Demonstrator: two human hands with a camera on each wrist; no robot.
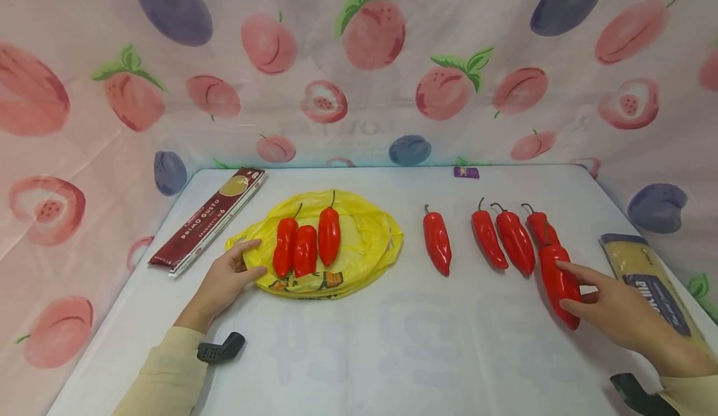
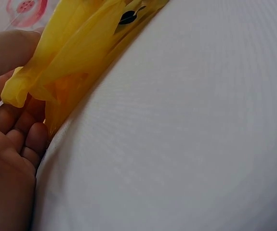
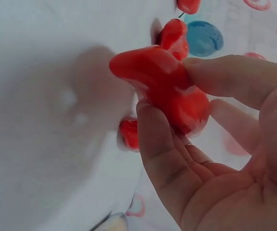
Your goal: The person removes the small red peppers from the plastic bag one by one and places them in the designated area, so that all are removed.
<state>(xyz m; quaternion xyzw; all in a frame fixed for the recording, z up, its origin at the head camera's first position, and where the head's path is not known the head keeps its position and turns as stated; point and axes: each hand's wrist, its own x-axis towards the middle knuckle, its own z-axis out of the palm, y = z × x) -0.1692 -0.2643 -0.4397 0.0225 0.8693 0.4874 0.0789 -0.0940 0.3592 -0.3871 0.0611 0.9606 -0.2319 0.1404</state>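
Note:
My right hand holds a glossy red chili pepper between thumb and fingers, stem end pointing away. In the right wrist view this pepper is raised over the white table, its shadow falling beside it. On the left, my left hand grips the near left edge of a yellow plastic bag. A fold of the bag lies between thumb and fingers in the left wrist view. Three red peppers lie side by side on the flattened bag, the middle one's lower end behind its printed edge.
Right of the bag lie a single pepper, two close together, and another partly behind the held one. A spaghetti packet lies far left, a tan packet far right beyond my wrist, and a small purple packet at the back edge.

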